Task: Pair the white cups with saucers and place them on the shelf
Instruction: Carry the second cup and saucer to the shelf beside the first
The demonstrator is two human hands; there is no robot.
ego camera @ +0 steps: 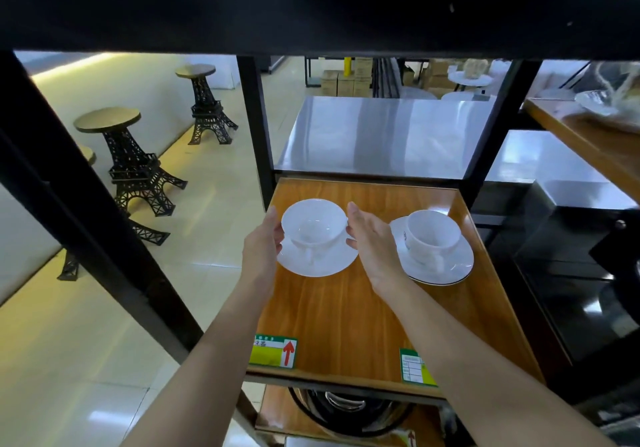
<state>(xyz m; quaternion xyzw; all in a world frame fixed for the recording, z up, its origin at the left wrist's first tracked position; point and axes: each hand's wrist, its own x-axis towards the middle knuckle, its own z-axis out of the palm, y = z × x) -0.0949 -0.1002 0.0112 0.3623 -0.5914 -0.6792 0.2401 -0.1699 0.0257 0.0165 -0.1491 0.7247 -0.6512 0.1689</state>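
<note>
On the wooden shelf (346, 315) stand two white cup-and-saucer pairs. The left white cup (313, 227) sits on its saucer (317, 265), handle turned toward me. My left hand (261, 247) touches the left side of that cup and saucer. My right hand (372, 242) is at the cup's right side, fingers stretched out along the rim. Whether the pair rests on the shelf or is still held up by my hands, I cannot tell. To the right, a second white cup (433, 233) rests on a black-rimmed saucer (440, 268), untouched.
Black frame posts (256, 128) flank the shelf and a dark board (311, 3) hangs overhead. Green price labels (273, 351) stick to the shelf's front edge. A steel table (381, 135) lies behind. Tower-shaped stools (131, 162) stand left. A dark pot lid (346, 408) sits below.
</note>
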